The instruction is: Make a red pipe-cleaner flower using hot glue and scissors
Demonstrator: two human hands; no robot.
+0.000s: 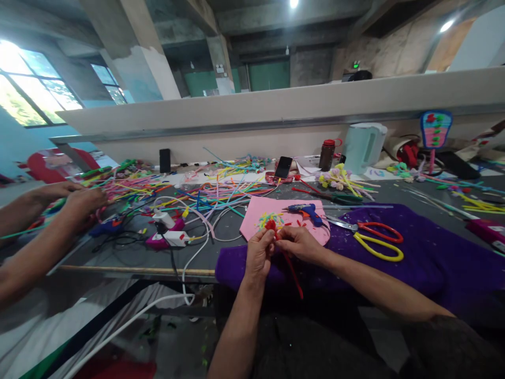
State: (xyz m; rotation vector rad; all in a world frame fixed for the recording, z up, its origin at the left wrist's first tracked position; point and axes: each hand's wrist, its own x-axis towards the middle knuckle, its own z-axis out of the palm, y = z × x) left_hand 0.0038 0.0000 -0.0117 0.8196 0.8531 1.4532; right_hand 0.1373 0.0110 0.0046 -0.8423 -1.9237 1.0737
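Note:
My left hand [259,251] and my right hand [299,241] meet over the near table edge, both pinching a red pipe cleaner [292,272]. Its top is curled into a small red knot [270,225] between my fingertips, and its free tail hangs down toward my lap. Just beyond my hands lies a pink felt sheet [256,213] with small yellow and green scraps on it. A blue glue gun [308,211] rests on that sheet's far right corner.
Purple cloth [434,252] covers the table on the right, with red-and-yellow scissors [376,237] on it. Loose coloured pipe cleaners [197,192], a power strip [171,237] with cables, a phone [283,167], a jar [326,154] and a kettle [363,146] lie behind. Another person's hands [74,202] work at left.

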